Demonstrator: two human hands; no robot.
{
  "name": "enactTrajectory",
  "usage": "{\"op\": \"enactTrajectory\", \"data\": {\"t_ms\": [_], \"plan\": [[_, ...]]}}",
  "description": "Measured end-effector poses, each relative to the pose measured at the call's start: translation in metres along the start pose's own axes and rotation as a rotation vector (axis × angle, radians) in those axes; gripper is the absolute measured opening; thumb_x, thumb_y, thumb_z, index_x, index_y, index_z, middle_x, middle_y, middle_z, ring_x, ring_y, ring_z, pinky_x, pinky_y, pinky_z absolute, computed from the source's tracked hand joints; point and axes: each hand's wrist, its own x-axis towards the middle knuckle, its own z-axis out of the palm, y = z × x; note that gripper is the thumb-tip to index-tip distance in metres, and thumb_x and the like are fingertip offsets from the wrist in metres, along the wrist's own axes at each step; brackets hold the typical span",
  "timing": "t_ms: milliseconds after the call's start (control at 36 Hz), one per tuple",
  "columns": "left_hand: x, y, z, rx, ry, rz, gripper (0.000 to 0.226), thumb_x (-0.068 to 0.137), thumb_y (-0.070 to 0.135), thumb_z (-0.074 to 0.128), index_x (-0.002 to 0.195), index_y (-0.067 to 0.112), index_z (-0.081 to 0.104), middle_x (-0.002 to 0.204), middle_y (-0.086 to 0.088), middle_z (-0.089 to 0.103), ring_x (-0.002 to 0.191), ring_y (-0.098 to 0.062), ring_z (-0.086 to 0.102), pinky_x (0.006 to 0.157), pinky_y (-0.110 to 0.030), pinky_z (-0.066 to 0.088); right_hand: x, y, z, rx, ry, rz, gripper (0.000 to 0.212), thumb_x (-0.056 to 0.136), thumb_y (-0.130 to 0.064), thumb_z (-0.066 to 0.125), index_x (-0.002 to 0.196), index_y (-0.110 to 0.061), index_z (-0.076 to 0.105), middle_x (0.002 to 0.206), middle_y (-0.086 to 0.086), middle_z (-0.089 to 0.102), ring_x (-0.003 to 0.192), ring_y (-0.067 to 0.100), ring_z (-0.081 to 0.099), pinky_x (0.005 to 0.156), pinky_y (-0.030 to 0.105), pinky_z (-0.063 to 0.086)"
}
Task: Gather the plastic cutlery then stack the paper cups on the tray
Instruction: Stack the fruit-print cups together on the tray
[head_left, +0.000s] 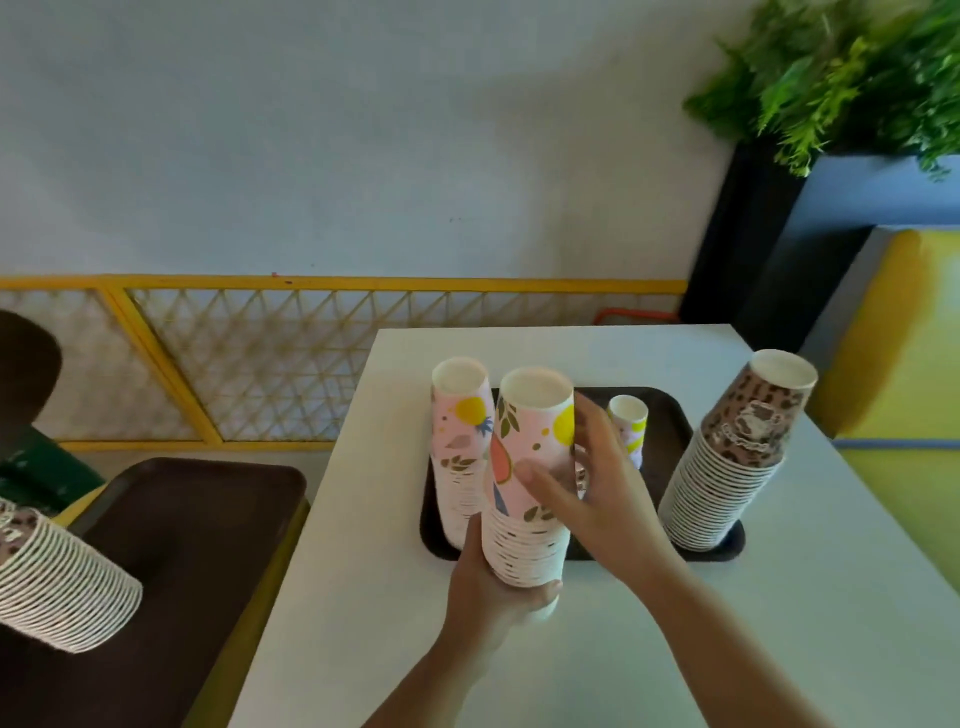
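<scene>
A tall upside-down stack of pink fruit-print paper cups (530, 467) is held over the front edge of the dark tray (670, 415). My left hand (488, 587) grips the stack's lower end from below. My right hand (592, 478) wraps the upper part, thumb across the front. On the tray stand a second pink stack (460, 447) at the left, a short pink stack (628, 421) behind my right hand, and a brown patterned stack (737, 457) at the right. No plastic cutlery is visible.
The tray lies on a white table (779, 623). To the left, lower down, a second dark tray (182, 545) carries a lying brown cup stack (57, 577). A yellow lattice fence and wall stand behind; a planter with green plants (841, 67) fills the right corner.
</scene>
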Motion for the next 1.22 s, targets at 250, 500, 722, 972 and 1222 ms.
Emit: {"op": "enactTrajectory", "data": {"t_ms": [250,500,722,972,1222], "plan": [[0.002,0.001,0.040,0.117,0.025,-0.035,0.077,0.035,0.038,0.083,0.103,0.044,0.046,0.106,0.017,0.063,0.101,0.002,0.058,0.072,-0.008,0.046,0.023,0.006,-0.054,-0.033,-0.074,-0.027,0.047,0.074,-0.033,0.071,0.104,-0.053,0.041,0.092,-0.044,0.054,0.092,-0.013,0.059,0.072,0.008,0.050],[0.008,0.006,0.039,0.172,0.013,-0.038,0.077,0.035,0.037,0.083,0.102,0.043,0.046,0.104,0.021,0.061,0.095,0.014,0.055,0.069,-0.003,0.044,0.029,0.013,-0.059,-0.013,-0.042,0.010,0.044,0.072,-0.035,0.072,0.109,-0.038,0.048,0.096,-0.025,0.059,0.088,-0.014,0.058,0.067,0.004,0.048],[0.018,0.005,0.038,0.169,-0.022,-0.006,0.081,0.035,0.042,0.081,0.108,0.041,0.047,0.110,0.019,0.062,0.100,0.012,0.055,0.075,-0.003,0.044,0.038,0.010,-0.062,-0.034,0.042,-0.065,0.043,0.071,-0.037,0.068,0.110,-0.033,0.050,0.094,-0.019,0.064,0.089,-0.008,0.061,0.069,0.007,0.050],[0.025,0.000,0.036,0.167,-0.075,0.024,0.094,0.037,0.046,0.081,0.122,0.033,0.046,0.118,0.013,0.062,0.110,-0.007,0.058,0.090,-0.024,0.051,0.045,0.013,-0.062,-0.066,0.113,-0.038,0.038,0.074,-0.034,0.067,0.107,-0.036,0.048,0.091,-0.026,0.058,0.086,-0.016,0.057,0.066,0.005,0.048],[0.028,-0.003,0.038,0.148,-0.088,-0.013,0.085,0.034,0.043,0.082,0.110,0.044,0.044,0.109,0.024,0.060,0.101,0.010,0.056,0.077,-0.005,0.044,0.066,-0.003,-0.079,0.082,0.311,-0.020,0.047,0.075,-0.042,0.068,0.111,-0.014,0.058,0.093,-0.003,0.070,0.087,0.013,0.069,0.068,0.029,0.058]]}}
